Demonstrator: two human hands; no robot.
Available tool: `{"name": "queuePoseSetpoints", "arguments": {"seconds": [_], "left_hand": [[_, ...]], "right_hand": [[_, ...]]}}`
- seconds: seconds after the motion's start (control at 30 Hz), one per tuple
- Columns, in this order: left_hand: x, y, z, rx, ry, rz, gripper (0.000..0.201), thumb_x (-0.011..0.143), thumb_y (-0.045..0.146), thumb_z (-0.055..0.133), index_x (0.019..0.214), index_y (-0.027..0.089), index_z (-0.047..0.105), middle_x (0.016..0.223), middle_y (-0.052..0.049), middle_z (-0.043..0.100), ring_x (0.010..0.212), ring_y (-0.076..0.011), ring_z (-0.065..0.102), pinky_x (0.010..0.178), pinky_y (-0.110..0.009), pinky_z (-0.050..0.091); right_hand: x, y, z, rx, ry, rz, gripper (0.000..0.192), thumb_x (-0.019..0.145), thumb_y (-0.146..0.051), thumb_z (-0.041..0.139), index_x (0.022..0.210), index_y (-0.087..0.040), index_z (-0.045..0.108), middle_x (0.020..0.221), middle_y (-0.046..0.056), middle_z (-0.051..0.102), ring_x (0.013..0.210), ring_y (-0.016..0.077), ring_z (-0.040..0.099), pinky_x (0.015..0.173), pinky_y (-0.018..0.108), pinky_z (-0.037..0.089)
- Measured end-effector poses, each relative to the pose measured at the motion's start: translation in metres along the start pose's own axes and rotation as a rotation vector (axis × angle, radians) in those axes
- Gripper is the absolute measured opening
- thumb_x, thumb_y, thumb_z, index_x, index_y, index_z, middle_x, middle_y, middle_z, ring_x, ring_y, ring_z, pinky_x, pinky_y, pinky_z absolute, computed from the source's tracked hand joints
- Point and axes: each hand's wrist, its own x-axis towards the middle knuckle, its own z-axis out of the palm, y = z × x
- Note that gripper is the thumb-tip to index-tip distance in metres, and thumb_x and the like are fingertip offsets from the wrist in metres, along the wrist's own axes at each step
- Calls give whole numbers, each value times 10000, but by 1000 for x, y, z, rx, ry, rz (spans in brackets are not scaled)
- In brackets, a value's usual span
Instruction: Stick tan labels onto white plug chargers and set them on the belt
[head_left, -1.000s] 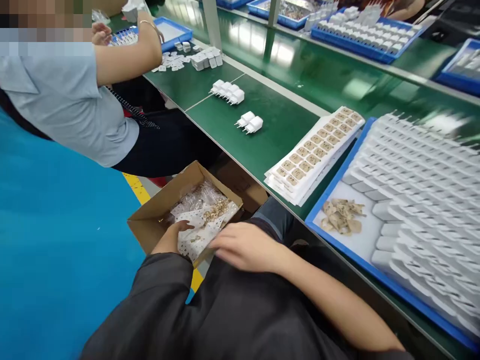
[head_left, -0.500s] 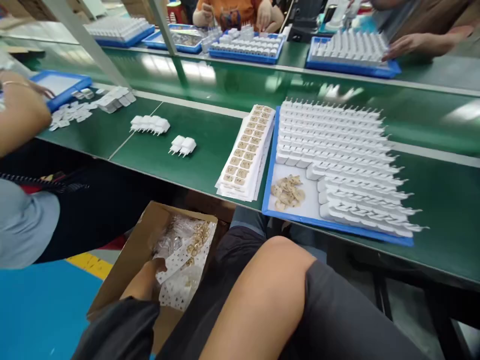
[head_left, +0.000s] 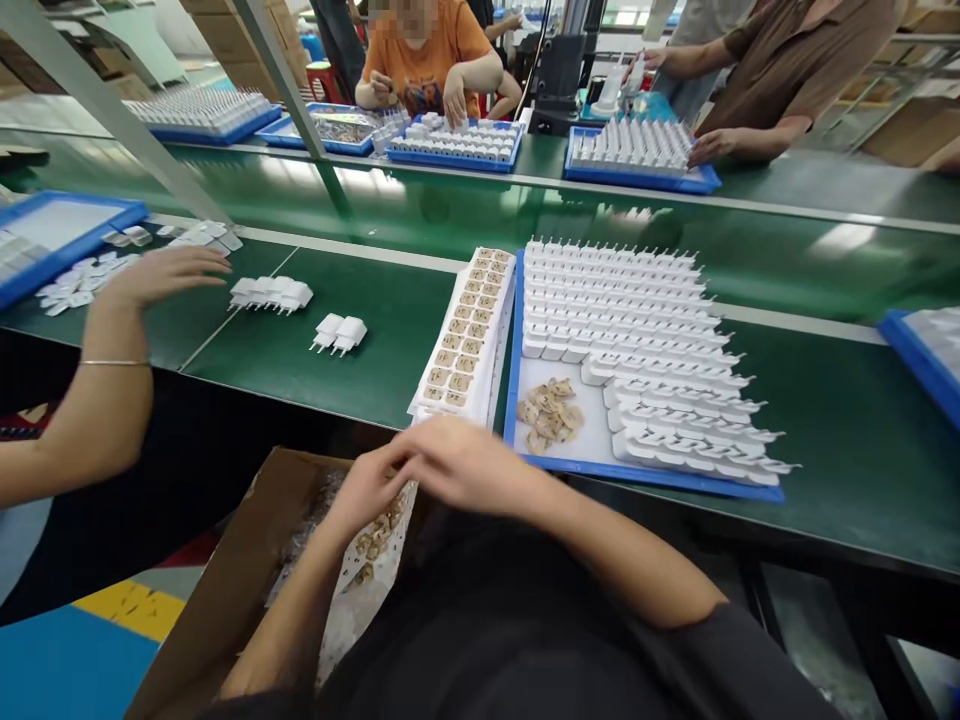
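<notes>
Bright, even light falls from overhead. The glossy green tabletop [head_left: 420, 330] throws back pale glare in broad patches along its far strip. Shadows are soft and short under the white plugs [head_left: 341, 333]. The middle is sharp; the edges stretch and bend, and the far background looks softer. The space under the tabletop is dim.

My white charger plugs [head_left: 645, 330] fill a blue-rimmed tray [head_left: 645, 478] on the green belt [head_left: 840, 440]; the brown carton [head_left: 240, 570] holds spotted, perhaps clear, bags [head_left: 367, 570].
</notes>
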Motion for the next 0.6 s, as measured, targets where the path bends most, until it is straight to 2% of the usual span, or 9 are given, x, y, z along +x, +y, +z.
{"name": "queuePoseSetpoints", "arguments": {"seconds": [0.07,0.13,0.2,0.3,0.47,0.6], "left_hand": [[13,14,-23,-89,70,81,359,986,445,494,931,206,757,894,-42,765,798,-185,718,725,-248,602],[29,26,-34,-173,173,168,269,987,389,531,967,210,731,936,-57,770,818,-187,719,770,-274,594],[45,34,-33,-182,293,221,223,989,353,543,1019,216,717,1000,-71,767,894,-197,718,849,-314,587],[63,37,-21,-161,360,275,219,993,329,547,1102,224,706,1136,-87,750,1094,-229,684,1002,-400,552],[76,33,-3,-166,292,322,303,984,310,563,1260,238,665,1336,-97,688,1289,-257,599,1117,-487,494],[78,32,0,-168,206,333,296,989,308,551,1244,256,690,1347,-80,691,1328,-264,578,1131,-513,493]], "right_hand": [[3,36,-7,-238,92,318,301,993,-127,554,1281,-157,637,1314,141,708,1235,222,639,1074,366,470],[1,64,-7,-417,76,455,364,973,-180,615,1335,-151,606,1406,184,643,1319,302,575,1117,492,425],[-3,78,-5,-522,32,466,385,961,-210,640,1337,-136,602,1421,197,628,1334,341,548,1121,545,401],[-10,82,-3,-579,-17,415,294,957,-199,635,1245,-142,650,1303,171,698,1264,337,574,1052,508,442],[-12,81,-8,-542,-32,411,152,968,-225,634,1092,-182,710,1173,114,745,1157,287,606,982,430,454],[-13,81,-10,-544,-45,397,125,990,-204,598,1002,-189,721,1102,97,760,1172,283,599,963,409,453]]}}
